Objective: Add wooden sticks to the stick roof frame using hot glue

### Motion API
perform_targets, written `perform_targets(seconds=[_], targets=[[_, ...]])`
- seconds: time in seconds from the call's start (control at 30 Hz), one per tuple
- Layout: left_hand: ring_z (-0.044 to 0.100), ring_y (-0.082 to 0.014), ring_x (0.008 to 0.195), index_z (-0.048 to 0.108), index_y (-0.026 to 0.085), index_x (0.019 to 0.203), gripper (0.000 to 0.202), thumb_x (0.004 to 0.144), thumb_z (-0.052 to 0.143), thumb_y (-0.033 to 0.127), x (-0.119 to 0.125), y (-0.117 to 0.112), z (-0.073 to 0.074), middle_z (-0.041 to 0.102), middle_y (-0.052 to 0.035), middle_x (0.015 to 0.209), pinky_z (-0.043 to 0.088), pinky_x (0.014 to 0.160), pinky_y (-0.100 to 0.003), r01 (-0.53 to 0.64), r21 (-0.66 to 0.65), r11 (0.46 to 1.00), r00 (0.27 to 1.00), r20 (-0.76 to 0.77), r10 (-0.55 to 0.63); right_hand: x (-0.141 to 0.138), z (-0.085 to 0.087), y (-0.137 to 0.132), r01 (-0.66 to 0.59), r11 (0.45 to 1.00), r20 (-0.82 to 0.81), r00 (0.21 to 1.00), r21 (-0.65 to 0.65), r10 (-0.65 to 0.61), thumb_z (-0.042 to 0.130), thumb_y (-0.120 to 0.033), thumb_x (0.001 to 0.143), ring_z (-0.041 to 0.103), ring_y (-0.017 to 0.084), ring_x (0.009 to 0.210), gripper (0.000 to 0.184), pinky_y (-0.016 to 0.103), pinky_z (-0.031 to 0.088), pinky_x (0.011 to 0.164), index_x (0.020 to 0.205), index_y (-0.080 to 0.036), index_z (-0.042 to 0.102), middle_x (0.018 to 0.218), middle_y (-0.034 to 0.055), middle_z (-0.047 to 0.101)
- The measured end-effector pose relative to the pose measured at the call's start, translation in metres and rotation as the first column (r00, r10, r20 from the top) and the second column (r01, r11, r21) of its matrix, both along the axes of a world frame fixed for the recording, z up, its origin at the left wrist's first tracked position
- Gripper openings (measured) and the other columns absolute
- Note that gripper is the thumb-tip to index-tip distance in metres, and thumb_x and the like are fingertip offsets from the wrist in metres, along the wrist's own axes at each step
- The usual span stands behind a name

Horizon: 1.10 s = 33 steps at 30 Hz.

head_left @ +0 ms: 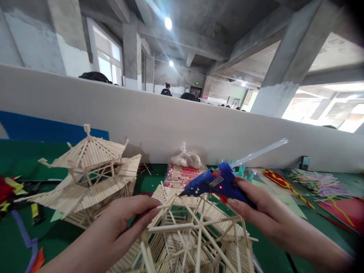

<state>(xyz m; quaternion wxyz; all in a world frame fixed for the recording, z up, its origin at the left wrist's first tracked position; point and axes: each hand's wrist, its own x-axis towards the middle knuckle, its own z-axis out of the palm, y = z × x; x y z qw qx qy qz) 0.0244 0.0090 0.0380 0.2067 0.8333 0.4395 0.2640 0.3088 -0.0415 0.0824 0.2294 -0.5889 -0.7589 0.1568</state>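
My right hand (250,208) grips a blue hot glue gun (210,182) with a lit red light and a clear glue stick (260,152) jutting from its back. The gun's nozzle is at the upper beams of an unfinished pavilion model (196,231) built of thin wooden sticks. Left of the nozzle, my left hand (133,214) pinches a light wooden stick (163,206) between thumb and fingers, at the top of the frame. Whether that stick touches the nozzle I cannot tell.
A roofed stick pavilion (91,163) stands at left on the green table (145,184). Behind the model lies a bag of sticks (183,172). Coloured strips (315,182) and a red-and-yellow braided piece (284,185) lie at right. A white partition (159,125) borders the back.
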Motion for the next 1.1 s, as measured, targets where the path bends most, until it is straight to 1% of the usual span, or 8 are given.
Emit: perform_targets(seconds=[0.13,0.2,0.33,0.47,0.6,0.73,0.9,1.1], targets=[[0.061,-0.0174,0.085,0.062,0.03,0.094,0.023,0.081,0.047,0.041,-0.003,0.0,-0.005,0.067,0.0005,0.093,0.049,0.074,-0.025,-0.04,0.015,0.999,0.999,0.002,0.04,0.0,-0.002,0.003,-0.008,1.0,-0.026,1.0,-0.013,0.008,0.039,-0.045,0.086,0.056,0.022,0.091,0.038,0.035,0.047,0.08,0.11,-0.02,0.053,0.102,0.007,0.061],[0.061,-0.0178,0.086,0.062,0.03,0.094,0.024,0.08,0.047,0.042,-0.005,0.0,-0.008,0.067,0.0004,0.093,0.05,0.074,-0.026,-0.046,0.03,0.998,0.999,0.005,0.046,0.002,-0.005,0.004,0.004,1.0,-0.017,1.0,-0.011,-0.004,0.04,-0.046,0.085,0.055,0.024,0.096,0.04,0.038,0.045,0.083,0.112,-0.019,0.053,0.106,0.0085,0.06],[0.06,-0.0184,0.087,0.062,0.029,0.095,0.025,0.081,0.046,0.042,-0.006,0.001,-0.01,0.067,-0.0002,0.094,0.049,0.075,-0.028,-0.054,0.016,0.998,0.999,-0.005,0.054,0.007,-0.009,0.002,0.044,0.999,-0.024,0.999,-0.028,-0.044,0.042,-0.049,0.083,0.047,0.026,0.11,0.05,0.042,0.039,0.093,0.124,-0.019,0.045,0.123,0.0092,0.052],[0.06,-0.019,0.089,0.061,0.03,0.095,0.026,0.081,0.044,0.044,-0.006,0.001,-0.011,0.067,-0.0004,0.095,0.049,0.076,-0.029,-0.068,0.006,0.998,0.998,-0.008,0.068,0.01,-0.007,-0.003,0.063,0.997,-0.039,0.997,-0.051,-0.065,0.041,-0.05,0.084,0.047,0.026,0.111,0.052,0.041,0.038,0.095,0.125,-0.019,0.045,0.124,0.009,0.052],[0.061,-0.0182,0.087,0.061,0.03,0.094,0.025,0.081,0.044,0.043,-0.005,0.001,-0.01,0.067,0.0004,0.094,0.05,0.075,-0.028,-0.06,0.03,0.998,0.998,-0.012,0.06,0.01,-0.008,-0.004,0.074,0.996,-0.027,0.997,-0.05,-0.076,0.043,-0.049,0.083,0.045,0.027,0.114,0.052,0.043,0.036,0.097,0.126,-0.02,0.044,0.127,0.0081,0.049],[0.062,-0.0179,0.085,0.062,0.031,0.093,0.024,0.08,0.046,0.043,-0.005,0.002,-0.01,0.068,0.0008,0.092,0.05,0.073,-0.026,-0.057,0.059,0.997,0.998,0.012,0.056,0.008,-0.008,-0.004,0.061,0.997,-0.014,0.998,-0.053,-0.062,0.042,-0.049,0.084,0.044,0.027,0.115,0.05,0.043,0.035,0.097,0.124,-0.019,0.045,0.127,0.0092,0.05],[0.062,-0.0186,0.086,0.062,0.031,0.094,0.026,0.08,0.045,0.046,-0.005,0.002,-0.012,0.068,0.0004,0.093,0.05,0.075,-0.026,-0.068,0.03,0.997,0.997,0.026,0.067,0.005,-0.005,-0.003,0.036,0.999,-0.02,0.999,-0.033,-0.036,0.042,-0.046,0.084,0.046,0.028,0.113,0.047,0.044,0.037,0.095,0.122,-0.019,0.047,0.124,0.0099,0.052],[0.061,-0.0188,0.087,0.062,0.031,0.093,0.027,0.08,0.046,0.047,-0.005,0.002,-0.013,0.068,0.0006,0.093,0.05,0.076,-0.025,-0.081,0.013,0.997,0.996,0.026,0.081,0.004,-0.002,-0.002,0.034,0.999,-0.004,0.999,-0.019,-0.034,0.043,-0.047,0.084,0.049,0.027,0.109,0.046,0.042,0.04,0.092,0.12,-0.019,0.049,0.121,0.0099,0.054]])
